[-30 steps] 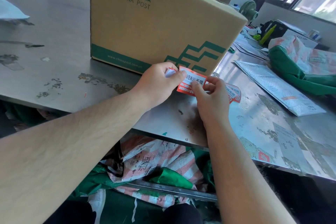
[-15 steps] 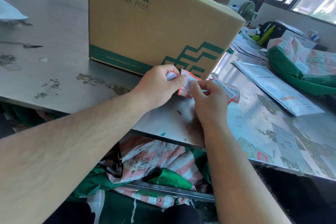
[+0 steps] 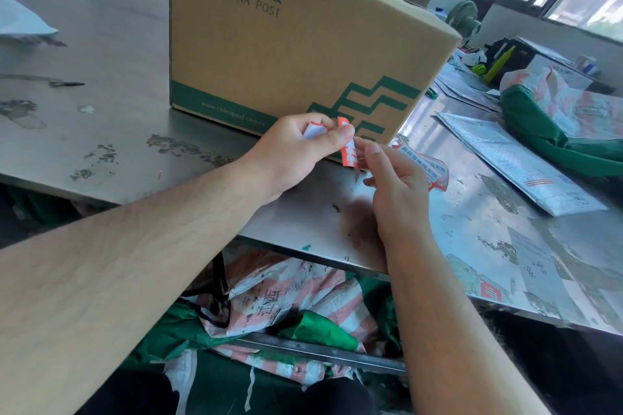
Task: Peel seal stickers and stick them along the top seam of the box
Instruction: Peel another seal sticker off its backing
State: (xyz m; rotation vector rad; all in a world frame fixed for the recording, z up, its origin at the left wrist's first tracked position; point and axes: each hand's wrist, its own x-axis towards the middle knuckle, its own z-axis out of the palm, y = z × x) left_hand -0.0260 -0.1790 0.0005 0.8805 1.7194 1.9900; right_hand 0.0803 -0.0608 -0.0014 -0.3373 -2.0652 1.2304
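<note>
Since a second ago the seal sticker (image 3: 348,153) has turned edge-on: my left hand (image 3: 296,148) pinches its curled white backing (image 3: 313,130) and my right hand (image 3: 397,178) pinches the sticker, to part them. I hold it at the near side of the China Post box (image 3: 286,50), keeping the reach short.

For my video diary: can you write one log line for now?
step: peeling | left hand: pinches sticker | right hand: beside sticker, grip unclear | box: top unseen
</note>
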